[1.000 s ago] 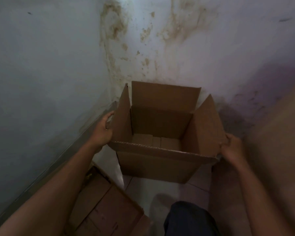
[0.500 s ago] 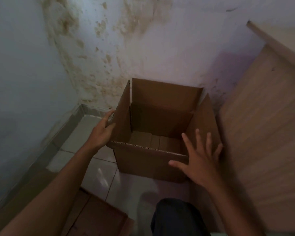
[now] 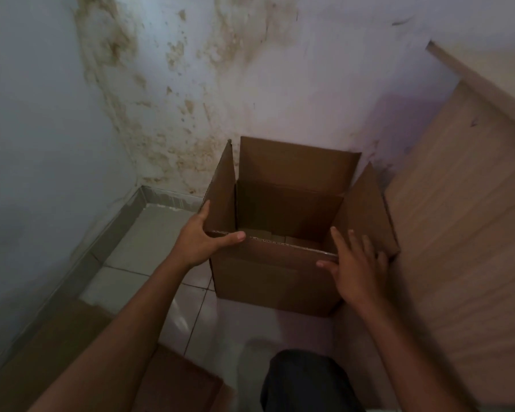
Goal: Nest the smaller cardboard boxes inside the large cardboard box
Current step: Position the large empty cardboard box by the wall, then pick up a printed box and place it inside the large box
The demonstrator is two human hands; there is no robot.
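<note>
A large brown cardboard box (image 3: 268,278) stands open on the tiled floor against the stained wall, with all flaps raised. Inside, low at the bottom, lies pale cardboard (image 3: 283,237); whether it is small boxes or the bottom flaps I cannot tell. My left hand (image 3: 201,239) grips the near left corner, thumb over the front flap's edge and fingers on the left flap. My right hand (image 3: 354,263) lies flat, fingers spread, against the near right corner and the right flap. Another brown cardboard box (image 3: 173,382) lies on the floor at the lower left, partly behind my left forearm.
A light wooden panel (image 3: 464,233) stands close on the right of the box. Stained walls meet in a corner at the back left, with a grey skirting (image 3: 125,209). My dark-clothed knee (image 3: 306,382) is in the bottom middle. Pale floor tiles (image 3: 149,233) lie left of the box.
My right hand let go of the right flap, lifted open, then came down flat on the near right corner. My left thumb moved over the front flap's edge. The view shifted right.
</note>
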